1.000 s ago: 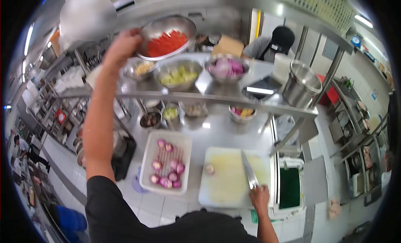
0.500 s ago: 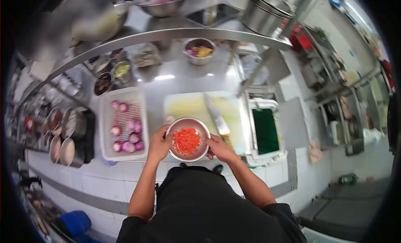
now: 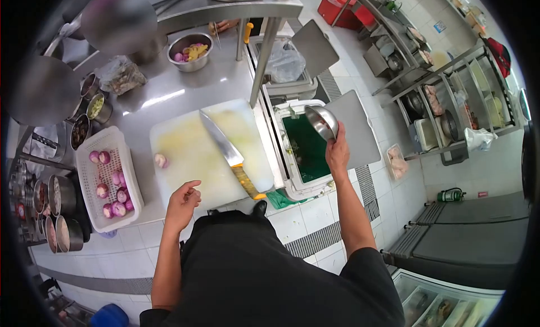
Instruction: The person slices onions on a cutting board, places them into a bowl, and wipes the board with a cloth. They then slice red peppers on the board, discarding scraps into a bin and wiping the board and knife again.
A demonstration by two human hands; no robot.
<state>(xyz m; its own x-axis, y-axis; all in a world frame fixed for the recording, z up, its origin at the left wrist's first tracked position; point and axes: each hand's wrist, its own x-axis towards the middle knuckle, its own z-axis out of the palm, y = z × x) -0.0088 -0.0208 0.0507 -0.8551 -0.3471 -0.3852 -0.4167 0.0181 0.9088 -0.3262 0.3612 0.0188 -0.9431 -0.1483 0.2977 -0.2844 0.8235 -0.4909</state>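
My right hand (image 3: 338,152) grips a small metal bowl (image 3: 322,123) by its rim. The bowl is tipped on its side above a white bin (image 3: 304,191) with a green lining (image 3: 301,136). Its inside looks mostly bare metal, and no heap of chopped red pieces shows. My left hand (image 3: 184,200), holding nothing, hovers at the front edge of a white cutting board (image 3: 185,172) with its fingers loosely bent and apart. On the board lie a large knife (image 3: 230,152) with a yellow-and-dark handle and one peeled onion (image 3: 161,160).
Left of the board stands a white basket (image 3: 90,181) of peeled purple onions (image 3: 118,209). Behind are a bowl (image 3: 190,51) of cut vegetables, a plastic bag (image 3: 121,75) and small metal pots (image 3: 99,109). A shelf post (image 3: 266,62) rises near the bin. Another person's hand (image 3: 225,25) shows beyond.
The bowl, earlier held upright in both hands with chopped red pieces, has moved right over the bin and is tipped. My left hand has let go of it. My view has turned right.
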